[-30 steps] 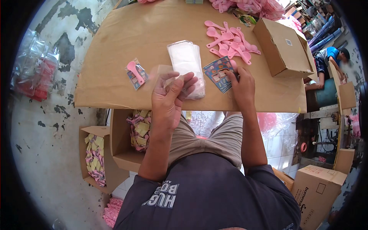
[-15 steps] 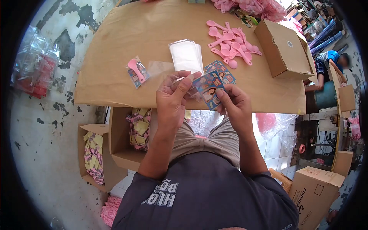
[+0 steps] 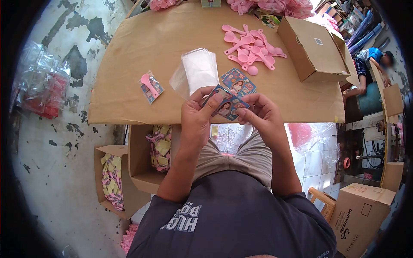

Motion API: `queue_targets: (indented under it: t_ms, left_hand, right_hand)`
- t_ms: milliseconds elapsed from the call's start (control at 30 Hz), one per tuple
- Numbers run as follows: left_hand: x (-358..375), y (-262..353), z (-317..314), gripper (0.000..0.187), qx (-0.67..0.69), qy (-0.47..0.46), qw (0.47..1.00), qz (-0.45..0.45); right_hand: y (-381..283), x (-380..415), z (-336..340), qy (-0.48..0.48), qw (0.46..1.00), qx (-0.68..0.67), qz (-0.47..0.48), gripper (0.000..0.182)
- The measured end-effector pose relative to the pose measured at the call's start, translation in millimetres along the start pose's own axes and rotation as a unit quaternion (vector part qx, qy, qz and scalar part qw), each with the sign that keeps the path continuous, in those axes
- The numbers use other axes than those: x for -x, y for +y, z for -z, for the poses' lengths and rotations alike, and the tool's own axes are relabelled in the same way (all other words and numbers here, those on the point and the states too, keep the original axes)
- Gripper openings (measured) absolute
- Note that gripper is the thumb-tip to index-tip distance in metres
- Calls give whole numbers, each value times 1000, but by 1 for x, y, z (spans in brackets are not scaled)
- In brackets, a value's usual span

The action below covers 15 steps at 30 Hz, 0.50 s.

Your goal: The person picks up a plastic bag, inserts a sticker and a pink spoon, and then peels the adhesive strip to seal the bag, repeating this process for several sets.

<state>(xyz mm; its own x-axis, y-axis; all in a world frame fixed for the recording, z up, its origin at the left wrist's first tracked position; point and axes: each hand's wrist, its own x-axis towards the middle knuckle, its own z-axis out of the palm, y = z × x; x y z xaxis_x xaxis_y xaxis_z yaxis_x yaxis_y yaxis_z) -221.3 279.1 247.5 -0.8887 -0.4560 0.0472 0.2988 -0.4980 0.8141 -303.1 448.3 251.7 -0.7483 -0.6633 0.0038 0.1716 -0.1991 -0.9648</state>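
Note:
My left hand [image 3: 195, 118] pinches a clear plastic sleeve [image 3: 180, 81] together with a small printed card [image 3: 224, 105] at the near edge of the cardboard-covered table [image 3: 129, 77]. My right hand [image 3: 262, 116] grips the same card from its right side. Just beyond lies a stack of clear sleeves [image 3: 199, 68] and a small pile of printed cards [image 3: 238, 82]. Several loose pink spoons [image 3: 249, 45] lie farther back. One packed sleeve holding a pink spoon and a card [image 3: 150, 87] rests to the left.
A closed cardboard box [image 3: 312, 49] sits at the table's right. Open boxes of packed items [image 3: 157, 148] [image 3: 109, 178] stand under the table at left. Bags of red goods [image 3: 41, 92] lie on the floor. Another person [image 3: 372, 60] is at the far right. A carton [image 3: 359, 217] stands lower right.
My right hand picked a printed card off the pile and brought it toward me. Both hands now hold it at the clear sleeve, closer to the table's edge.

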Motion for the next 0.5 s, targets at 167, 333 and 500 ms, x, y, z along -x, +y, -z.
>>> queue_targets:
  t_ms: [167,333,500]
  left_hand:
    - [6,-8,-16,20,-24,1,1000,5]
    - [10,-8,-29,31,-24,-13,999,-37]
    - [11,4,-22,53,14,-21,1000,-20]
  right_hand:
    - [-1,0,-1,25,999,-35,2,20]
    - [12,-9,-24,55,994,-50,83,18]
    - [17,-8,-35,25,994,-101,28,20]
